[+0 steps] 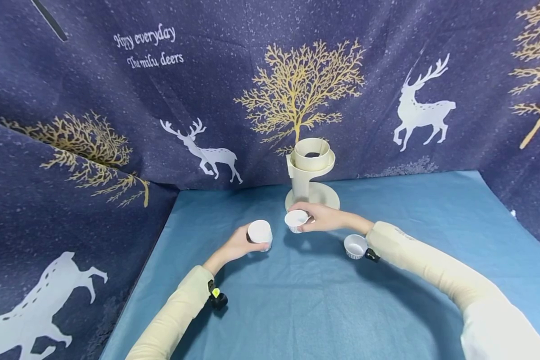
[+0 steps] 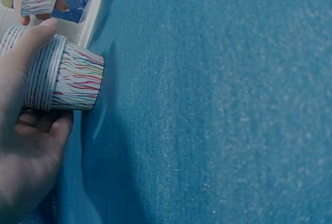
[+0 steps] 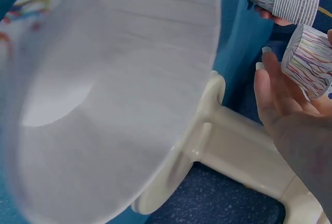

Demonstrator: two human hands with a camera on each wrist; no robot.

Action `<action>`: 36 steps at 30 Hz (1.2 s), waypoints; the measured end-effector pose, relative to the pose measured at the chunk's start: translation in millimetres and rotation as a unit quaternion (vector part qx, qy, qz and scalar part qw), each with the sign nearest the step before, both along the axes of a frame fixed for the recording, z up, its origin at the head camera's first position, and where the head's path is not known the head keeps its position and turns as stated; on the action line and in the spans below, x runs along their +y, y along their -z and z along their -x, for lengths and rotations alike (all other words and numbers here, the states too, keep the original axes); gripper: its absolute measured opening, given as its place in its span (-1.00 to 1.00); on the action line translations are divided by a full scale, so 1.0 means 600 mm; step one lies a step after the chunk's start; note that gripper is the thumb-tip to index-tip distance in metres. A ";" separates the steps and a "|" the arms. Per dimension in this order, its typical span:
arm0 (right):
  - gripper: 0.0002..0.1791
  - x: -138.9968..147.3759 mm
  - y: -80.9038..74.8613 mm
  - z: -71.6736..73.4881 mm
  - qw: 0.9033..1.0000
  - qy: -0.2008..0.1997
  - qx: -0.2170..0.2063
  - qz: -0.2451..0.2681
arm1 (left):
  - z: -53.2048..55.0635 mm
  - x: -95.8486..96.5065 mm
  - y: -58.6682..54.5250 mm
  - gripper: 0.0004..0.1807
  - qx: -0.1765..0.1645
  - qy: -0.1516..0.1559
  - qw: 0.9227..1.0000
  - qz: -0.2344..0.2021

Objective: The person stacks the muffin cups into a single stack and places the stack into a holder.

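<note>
My left hand [image 1: 239, 244] grips a stack of nested paper baking cups [image 2: 78, 76], white with wavy coloured stripes, thumb on one side and fingers on the other. To its right, my right hand [image 1: 321, 217] holds a single paper cup [image 1: 295, 220] between thumb and fingers, in front of the stand's base. Another paper cup [image 1: 355, 246] stands upright on the blue cloth beneath the right wrist; its white inside fills much of the right wrist view.
A cream stand [image 1: 300, 185] with a round base and a ring-shaped holder [image 1: 312, 155] is at the back of the blue-covered table [image 1: 306, 310]. Behind it hangs a dark blue curtain [image 1: 360, 100] printed with deer and trees.
</note>
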State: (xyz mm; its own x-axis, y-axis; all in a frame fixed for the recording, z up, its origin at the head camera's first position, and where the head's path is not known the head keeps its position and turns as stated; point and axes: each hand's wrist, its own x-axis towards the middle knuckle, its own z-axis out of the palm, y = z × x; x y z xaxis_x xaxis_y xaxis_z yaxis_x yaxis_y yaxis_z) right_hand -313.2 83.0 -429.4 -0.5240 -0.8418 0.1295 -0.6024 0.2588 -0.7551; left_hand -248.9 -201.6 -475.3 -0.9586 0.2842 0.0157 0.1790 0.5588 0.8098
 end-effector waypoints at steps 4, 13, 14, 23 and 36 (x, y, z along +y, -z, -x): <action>-0.46 -0.009 -0.002 0.001 1.000 -0.001 -0.002 -0.005 | -0.001 0.001 -0.001 -0.31 0.000 0.002 1.000 0.001; -0.40 -0.023 -0.018 -0.014 1.000 -0.011 -0.013 -0.008 | -0.010 0.007 -0.019 -0.36 0.004 0.013 1.000 0.002; -0.41 -0.025 -0.017 -0.013 1.000 -0.011 -0.013 -0.008 | -0.006 0.005 -0.012 -0.35 0.004 0.011 1.000 0.000; -0.43 -0.048 -0.007 0.000 1.000 -0.017 0.011 0.006 | 0.004 -0.002 0.003 -0.31 0.001 0.009 1.000 0.006; -0.45 -0.076 -0.013 -0.003 0.999 -0.008 0.046 0.028 | 0.002 -0.002 0.001 -0.34 -0.008 0.018 1.000 -0.011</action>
State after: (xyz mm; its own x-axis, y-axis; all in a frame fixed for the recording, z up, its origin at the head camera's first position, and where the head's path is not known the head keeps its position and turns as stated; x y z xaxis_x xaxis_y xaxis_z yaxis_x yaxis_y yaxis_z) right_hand -311.6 37.2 -421.7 -0.4937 -0.8406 0.2231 -0.6737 0.2074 -0.7093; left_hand -250.3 -202.8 -476.0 -0.9480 0.3181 0.0076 0.1858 0.5342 0.8247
